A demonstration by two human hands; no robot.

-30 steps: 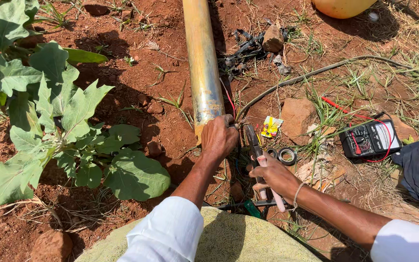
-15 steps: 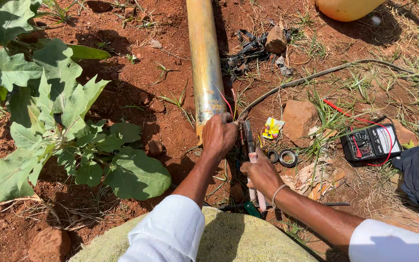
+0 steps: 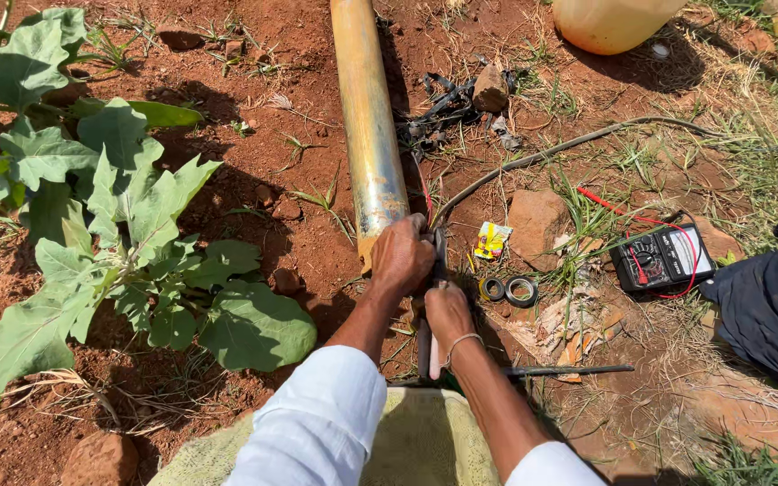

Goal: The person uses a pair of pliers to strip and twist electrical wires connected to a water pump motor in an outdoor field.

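A: Start at the left. What is beside you there?

B: A broad-leaved green plant (image 3: pixel 110 234) in red soil, well apart from your hands. A stone (image 3: pixel 101 459) lies near you at the bottom left.

A: And at the centre?

B: The long yellowish metal cylinder (image 3: pixel 368 126) lies on the ground, running from the far edge towards you. Your left hand (image 3: pixel 402 256) is curled over its near end, fingers pressed together around the wires there; a thin red wire (image 3: pixel 423 193) runs along the cylinder's right side just beyond that hand.

A: My right hand?

B: Your right hand (image 3: pixel 448 313) sits just near of the left, almost touching it, closed around the handles of a dark pair of pliers (image 3: pixel 438 256) whose head points up towards the cylinder's end. You cannot tell whether the plier tips are biting anything; your left hand hides them.

A: Further right?

B: A grey cable (image 3: pixel 569 144) curves off to the far right. A small yellow packet (image 3: pixel 493 240) and two rolls of black tape (image 3: pixel 508 290) lie just right of your hands. Beyond them sits a black multimeter (image 3: pixel 662 258) with red leads, then dark cloth (image 3: pixel 767 306) at the right edge. A yellow container (image 3: pixel 614 22) stands at the far edge.
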